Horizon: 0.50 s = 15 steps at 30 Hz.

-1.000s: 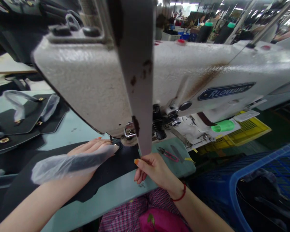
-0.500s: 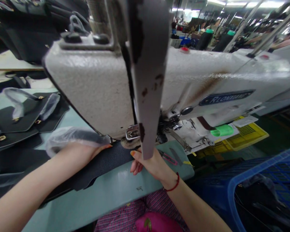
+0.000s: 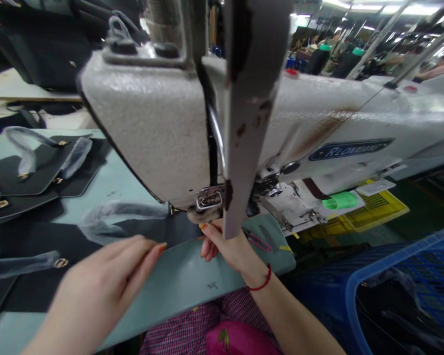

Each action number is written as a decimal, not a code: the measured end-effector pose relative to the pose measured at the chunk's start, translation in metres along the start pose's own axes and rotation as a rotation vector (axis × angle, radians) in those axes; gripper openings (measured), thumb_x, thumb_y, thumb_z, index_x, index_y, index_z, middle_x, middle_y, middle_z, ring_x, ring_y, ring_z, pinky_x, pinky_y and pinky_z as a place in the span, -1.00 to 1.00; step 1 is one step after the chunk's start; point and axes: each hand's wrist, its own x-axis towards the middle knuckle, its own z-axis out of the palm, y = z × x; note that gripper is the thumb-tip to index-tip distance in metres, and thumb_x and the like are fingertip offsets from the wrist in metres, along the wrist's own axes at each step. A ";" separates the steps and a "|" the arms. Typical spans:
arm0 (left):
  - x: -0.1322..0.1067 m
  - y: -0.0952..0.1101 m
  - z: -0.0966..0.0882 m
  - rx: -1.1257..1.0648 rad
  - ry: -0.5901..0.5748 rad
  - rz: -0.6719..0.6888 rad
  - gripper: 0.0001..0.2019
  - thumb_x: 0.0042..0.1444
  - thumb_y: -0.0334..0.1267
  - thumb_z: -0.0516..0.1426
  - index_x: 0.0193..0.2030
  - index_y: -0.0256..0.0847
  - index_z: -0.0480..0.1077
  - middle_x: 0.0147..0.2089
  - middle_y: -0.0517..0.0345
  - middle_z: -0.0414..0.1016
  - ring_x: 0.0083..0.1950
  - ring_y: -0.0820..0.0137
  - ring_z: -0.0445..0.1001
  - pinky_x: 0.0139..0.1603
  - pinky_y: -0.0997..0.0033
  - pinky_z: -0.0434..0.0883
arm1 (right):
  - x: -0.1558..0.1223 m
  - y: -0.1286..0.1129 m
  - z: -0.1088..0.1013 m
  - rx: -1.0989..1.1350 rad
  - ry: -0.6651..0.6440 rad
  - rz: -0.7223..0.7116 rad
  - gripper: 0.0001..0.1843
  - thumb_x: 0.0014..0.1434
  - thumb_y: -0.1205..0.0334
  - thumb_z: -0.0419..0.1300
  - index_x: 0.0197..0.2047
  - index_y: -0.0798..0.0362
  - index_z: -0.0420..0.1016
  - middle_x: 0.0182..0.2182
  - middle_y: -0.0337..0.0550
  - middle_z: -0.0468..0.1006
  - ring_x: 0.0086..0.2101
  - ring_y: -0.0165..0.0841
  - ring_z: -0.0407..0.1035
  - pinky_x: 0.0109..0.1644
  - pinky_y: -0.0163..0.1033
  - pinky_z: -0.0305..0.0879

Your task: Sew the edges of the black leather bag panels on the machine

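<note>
A black leather panel (image 3: 148, 230) lies on the light green table, its right end under the head of a white sewing machine (image 3: 148, 133). On the panel sits a strap handle wrapped in clear plastic (image 3: 107, 217), with a gold-coloured fitting by the machine. My left hand (image 3: 114, 268) is closed, thumb and fingertips together at the panel's near edge. Close to the presser foot, my right hand (image 3: 225, 244) pinches the panel's edge with its other fingers curled. The machine's upright metal bar (image 3: 244, 123) hides part of the right hand and the needle area.
More black panels with wrapped handles (image 3: 25, 170) lie at left. Pink-handled snips (image 3: 258, 241) rest right of my right hand. A blue basket (image 3: 351, 286) with dark pieces stands at right, a yellow crate (image 3: 381, 209) behind it. People sit in the background.
My left hand has moved off the handle side toward me, to the panel's near edge. The panel's front part, earlier hanging forward, now lies further back. My right hand has barely moved.
</note>
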 end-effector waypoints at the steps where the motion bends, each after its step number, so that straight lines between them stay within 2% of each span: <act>1: -0.011 0.011 0.013 -0.213 -0.017 -0.016 -0.74 0.22 -0.06 0.04 -0.38 -0.08 0.45 -0.43 0.13 0.48 -0.42 0.31 0.45 -0.41 0.37 0.35 | 0.000 -0.001 0.000 0.000 -0.002 -0.001 -0.39 0.13 -0.29 0.16 -0.54 0.15 0.38 -0.67 -0.22 0.46 -0.68 -0.53 0.31 -0.59 -0.46 0.22; 3: -0.022 0.031 0.044 -0.669 -0.107 -0.236 -0.70 0.19 -0.01 0.09 -0.46 -0.14 0.38 -0.51 0.17 0.35 -0.49 0.41 0.33 -0.46 0.45 0.30 | -0.001 -0.002 0.000 -0.014 0.008 -0.001 -0.41 0.14 -0.29 0.16 -0.50 0.15 0.41 -0.67 -0.24 0.45 -0.68 -0.53 0.30 -0.58 -0.45 0.22; 4: -0.022 0.037 0.061 -0.912 -0.116 -0.388 -0.69 0.15 0.05 0.12 -0.41 -0.15 0.38 -0.52 0.22 0.29 -0.53 0.46 0.24 -0.53 0.48 0.23 | -0.002 -0.003 0.001 -0.027 0.022 0.000 -0.41 0.14 -0.29 0.15 -0.48 0.15 0.42 -0.68 -0.25 0.44 -0.68 -0.53 0.29 -0.58 -0.45 0.22; 5: -0.018 0.041 0.076 -1.147 -0.108 -0.518 -0.66 0.10 0.11 0.16 -0.33 -0.15 0.39 -0.52 0.26 0.24 -0.57 0.50 0.14 -0.59 0.52 0.13 | -0.002 -0.003 0.001 -0.045 0.038 -0.001 -0.41 0.15 -0.28 0.15 -0.46 0.15 0.43 -0.68 -0.26 0.44 -0.68 -0.52 0.29 -0.57 -0.44 0.22; 6: -0.012 0.043 0.088 -1.338 -0.079 -0.608 -0.61 0.05 0.15 0.18 -0.27 -0.17 0.40 -0.50 0.26 0.24 -0.55 0.51 0.11 -0.59 0.53 0.10 | -0.002 -0.003 0.001 -0.066 0.056 -0.004 -0.42 0.15 -0.28 0.15 -0.46 0.15 0.44 -0.69 -0.27 0.42 -0.68 -0.52 0.28 -0.57 -0.44 0.22; 8: 0.004 0.040 0.104 -1.574 -0.011 -0.698 -0.50 -0.07 0.20 0.25 -0.25 -0.25 0.44 -0.46 0.21 0.28 -0.50 0.49 0.18 -0.55 0.52 0.13 | -0.003 -0.001 0.001 -0.106 0.080 -0.017 -0.43 0.17 -0.26 0.14 -0.45 0.15 0.45 -0.70 -0.28 0.41 -0.69 -0.51 0.27 -0.58 -0.43 0.21; 10: 0.018 0.033 0.109 -1.613 0.048 -0.776 -0.49 -0.21 0.17 0.34 -0.37 -0.31 0.47 -0.45 0.15 0.35 -0.42 0.44 0.28 -0.46 0.48 0.22 | -0.002 0.001 0.001 -0.136 0.092 -0.039 -0.44 0.20 -0.24 0.13 -0.46 0.14 0.44 -0.71 -0.28 0.39 -0.69 -0.50 0.26 -0.59 -0.43 0.19; 12: 0.025 0.026 0.108 -1.554 0.087 -0.900 -0.52 -0.32 0.09 0.41 -0.45 -0.32 0.49 -0.47 0.16 0.39 -0.40 0.42 0.31 -0.40 0.45 0.25 | -0.002 0.003 0.001 -0.162 0.101 -0.063 -0.45 0.22 -0.23 0.11 -0.47 0.12 0.42 -0.72 -0.28 0.39 -0.70 -0.51 0.24 -0.61 -0.44 0.17; 15: 0.025 0.021 0.106 -1.446 0.101 -0.967 -0.57 -0.33 0.04 0.41 -0.48 -0.32 0.51 -0.53 0.22 0.37 -0.45 0.47 0.25 -0.39 0.45 0.24 | -0.002 0.004 0.001 -0.214 0.119 -0.114 -0.47 0.24 -0.20 0.10 -0.49 0.10 0.39 -0.73 -0.30 0.35 -0.71 -0.52 0.21 -0.61 -0.43 0.14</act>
